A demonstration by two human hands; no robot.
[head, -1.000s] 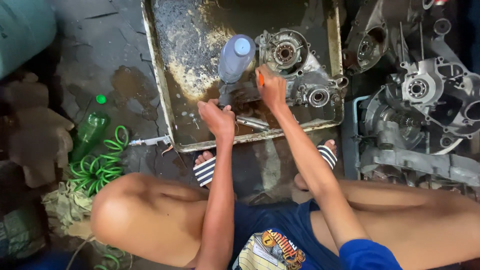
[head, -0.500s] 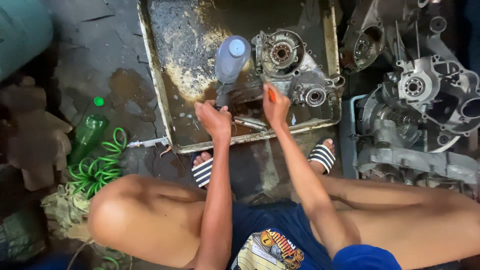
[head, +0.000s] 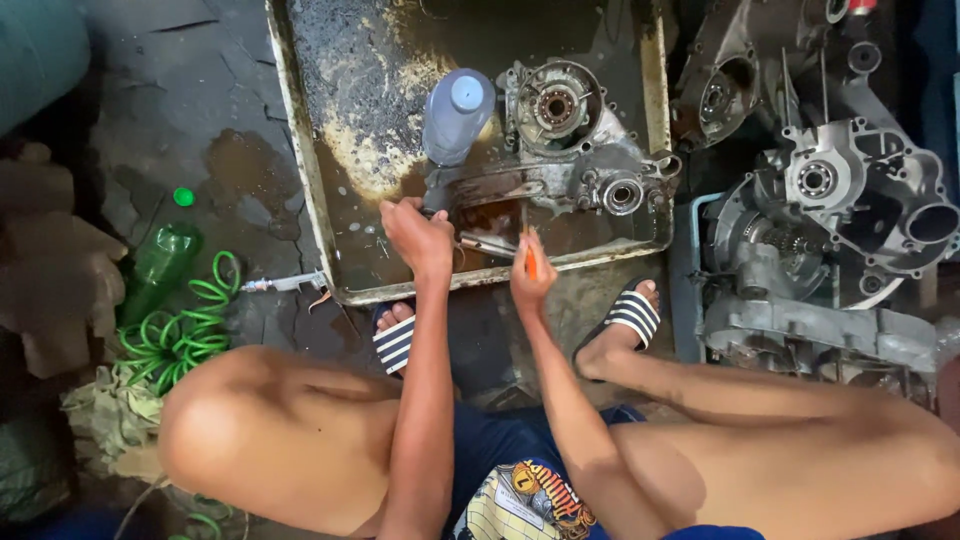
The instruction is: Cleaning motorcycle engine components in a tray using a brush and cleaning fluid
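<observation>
A greasy engine crankcase [head: 570, 150] lies in a dirty metal tray [head: 300, 180] on the floor before me. My left hand [head: 418, 238] grips the near left edge of the crankcase, beside a grey plastic bottle [head: 455, 115] standing in the tray. My right hand [head: 532, 275] sits at the tray's near rim and holds an orange-handled screwdriver [head: 528, 250], its shaft pointing up toward the casing. A metal tool [head: 485, 245] lies in the tray between my hands.
More engine casings [head: 840, 200] are stacked at the right. A green bottle [head: 160, 255] and a coiled green hose [head: 185, 325] lie at the left. My feet in striped sandals [head: 628, 315] rest just below the tray, knees spread wide.
My right hand has drawn back with the screwdriver from the middle of the crankcase to the tray's near rim. My left hand stays near the casing's left edge.
</observation>
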